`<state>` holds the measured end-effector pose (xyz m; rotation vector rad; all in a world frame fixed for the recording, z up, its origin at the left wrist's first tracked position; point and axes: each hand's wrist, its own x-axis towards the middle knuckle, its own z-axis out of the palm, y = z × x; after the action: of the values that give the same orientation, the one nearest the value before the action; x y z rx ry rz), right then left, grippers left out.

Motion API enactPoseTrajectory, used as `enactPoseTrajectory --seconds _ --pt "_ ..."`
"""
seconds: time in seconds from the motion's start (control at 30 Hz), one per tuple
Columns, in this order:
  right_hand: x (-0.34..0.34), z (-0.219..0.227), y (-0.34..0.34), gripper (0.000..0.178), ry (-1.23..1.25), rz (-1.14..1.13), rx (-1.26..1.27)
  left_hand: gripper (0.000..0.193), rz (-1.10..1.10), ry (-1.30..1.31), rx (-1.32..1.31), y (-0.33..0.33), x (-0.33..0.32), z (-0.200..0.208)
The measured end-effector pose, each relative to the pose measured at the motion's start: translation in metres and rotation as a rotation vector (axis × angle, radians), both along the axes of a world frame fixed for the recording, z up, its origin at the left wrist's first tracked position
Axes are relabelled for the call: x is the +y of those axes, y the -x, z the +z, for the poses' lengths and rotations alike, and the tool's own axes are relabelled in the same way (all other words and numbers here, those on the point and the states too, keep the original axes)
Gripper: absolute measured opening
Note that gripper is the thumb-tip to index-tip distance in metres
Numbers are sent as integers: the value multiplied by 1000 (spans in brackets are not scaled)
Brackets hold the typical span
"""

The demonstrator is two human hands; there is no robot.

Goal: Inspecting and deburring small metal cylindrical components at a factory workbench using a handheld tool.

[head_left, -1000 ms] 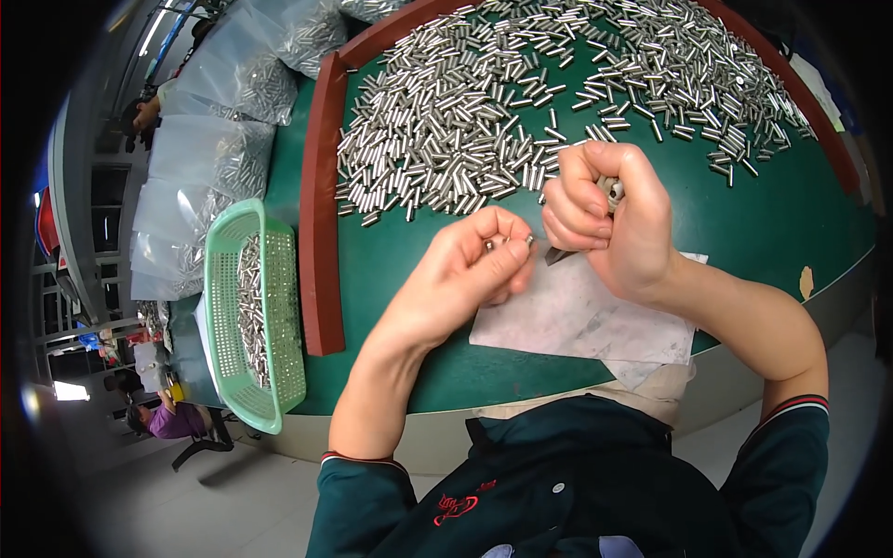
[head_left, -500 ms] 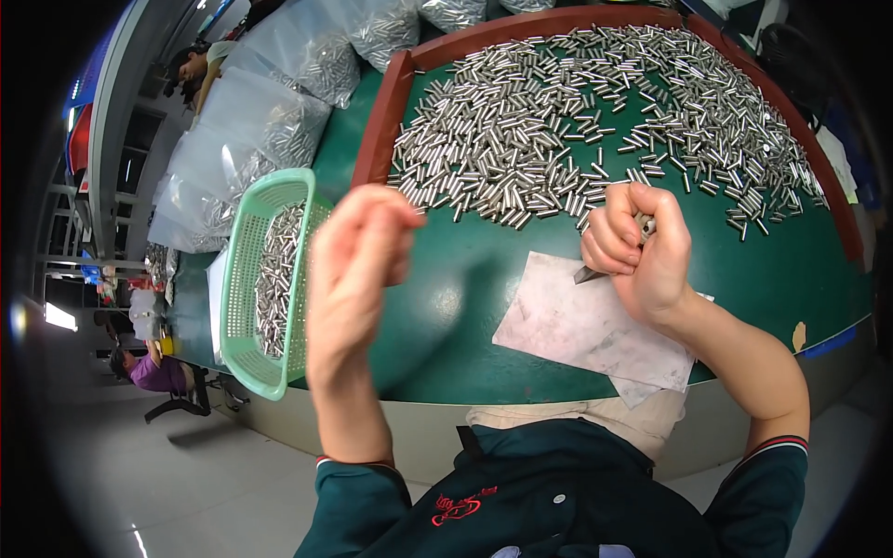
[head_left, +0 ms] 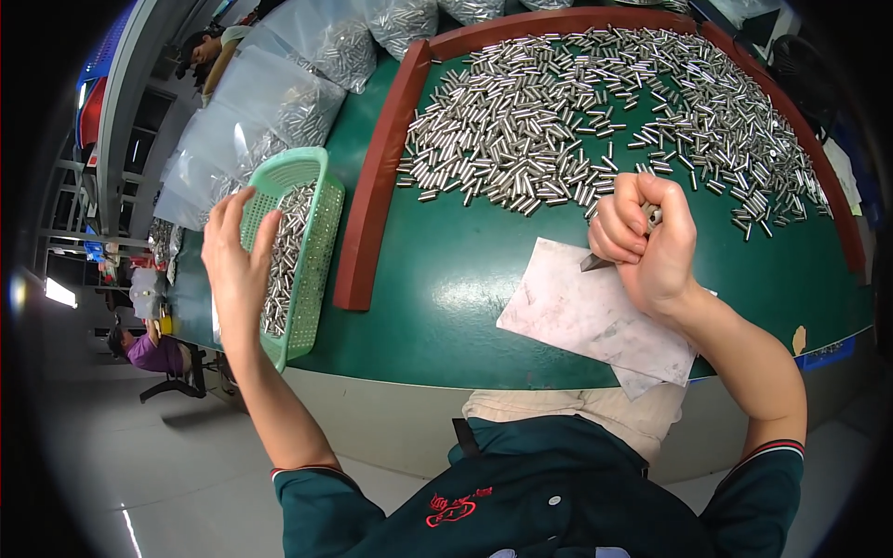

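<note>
My left hand (head_left: 237,260) is over the near left side of a light green plastic basket (head_left: 321,242), thumb and fingers apart, with nothing visible in it. Many short metal pins (head_left: 290,246) lie inside the basket. Above a stained white sheet (head_left: 558,298), my right hand (head_left: 646,242) is closed in a fist around a tool whose dark, flat tip (head_left: 593,263) pokes out on the left. A small metallic end shows at the thumb side; the rest of it is hidden by the fingers. Beyond this hand, loose metal pins (head_left: 521,121) are spread on the green tabletop (head_left: 437,279).
Dark red wooden strips (head_left: 377,205) border the loose pins at left, back and right. Clear plastic bags (head_left: 298,102) of pins stand along the far left. One person (head_left: 209,51) is at the far left; another, in purple (head_left: 153,353), sits farther off.
My left hand has moved left to the basket and its fingers have spread. The basket appears shifted and tilted. My right hand keeps its grip in almost the same place.
</note>
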<state>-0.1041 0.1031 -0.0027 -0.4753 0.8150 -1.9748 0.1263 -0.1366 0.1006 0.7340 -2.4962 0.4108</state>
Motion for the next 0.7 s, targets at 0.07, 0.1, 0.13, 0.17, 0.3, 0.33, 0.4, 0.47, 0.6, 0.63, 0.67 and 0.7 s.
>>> enactPoseTrajectory --seconds 0.07,0.1,0.13,0.17,0.3,0.33,0.4,0.47,0.6,0.63,0.67,0.7 --pt "2 -3 4 29 -2 -9 9 16 -106 -436 169 31 26 -17" --pt "5 0 5 29 -2 -17 10 13 -216 -461 144 49 42 -25" --pt "7 0 7 29 -6 -16 7 10 -215 -616 110 68 61 -33" --pt "5 1 5 29 0 3 1 11 -293 -616 96 76 69 -46" --pt "2 2 3 29 1 8 -11 16 -371 -522 -83 116 96 -81" --pt "1 2 2 30 3 12 -9 17 -381 -466 -68 121 99 -85" --pt "0 3 0 30 4 16 -8 20 -402 -372 -43 127 102 -92" --pt "3 2 4 32 10 18 -21 20 -395 -355 -58 134 104 -97" --pt "4 0 5 33 16 11 -20 18 -369 -305 -65 137 106 -99" --pt "4 -1 4 34 13 14 -23 17 -370 -292 -57 137 106 -100" --pt "3 -1 4 34 10 16 -25 17 -371 -292 -59 137 106 -100" --pt "3 -2 4 34 10 15 -26 16 -361 -320 -76 136 105 -100"
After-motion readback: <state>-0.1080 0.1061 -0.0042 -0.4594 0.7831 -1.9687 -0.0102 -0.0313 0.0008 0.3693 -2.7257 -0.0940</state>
